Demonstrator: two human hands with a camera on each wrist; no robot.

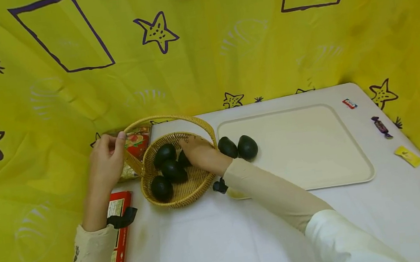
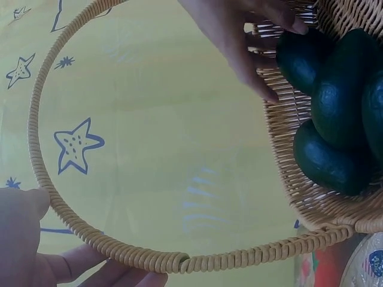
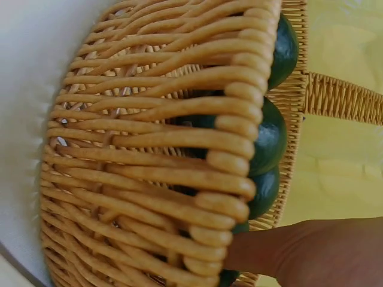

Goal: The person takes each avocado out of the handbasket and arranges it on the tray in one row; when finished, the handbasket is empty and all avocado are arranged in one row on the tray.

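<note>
Head view first: I see the wicker basket [image 1: 179, 183] sitting near the desk's left edge, just beside the left rim of the cream tray [image 1: 342, 180]. My right hand [image 1: 198, 152] reaches across from the right and is down inside the basket, its fingers curled toward the dark avocados [image 1: 171, 168] piled there; whether it already grips one I cannot tell, since the hand covers its own fingertips. The left hand [image 1: 107, 161] is at the far-left foot of the basket's arched handle [image 1: 177, 118], fingers closed round the coil. So the fruit lies directly under the right hand, and the left is the steadying one, off to the side. Two more avocados [image 1: 237, 147] rest on the tray's left end, touching each other (just right of the basket rim). A red box [image 1: 117, 229] lies along the desk's left edge under the left forearm, and a few wrapped sweets [image 1: 381, 126] are scattered near the right edge.

Left wrist view: the handle [image 2: 149, 257] loops through the frame, with the left hand's thumb and fingers [image 2: 36, 251] wrapped on it at the lower left. Beyond it, the right hand's fingers [image 2: 251, 54] are bent over the topmost avocado [image 2: 302, 60], touching it at the basket's inner wall.

Right wrist view: mostly the basket's woven outer wall [image 3: 149, 167], close up, with green-black fruit [image 3: 272, 140] showing above the rim. A part of the right hand [image 3: 299, 251] lies against the rim at the bottom; the grip itself is hidden.
</note>
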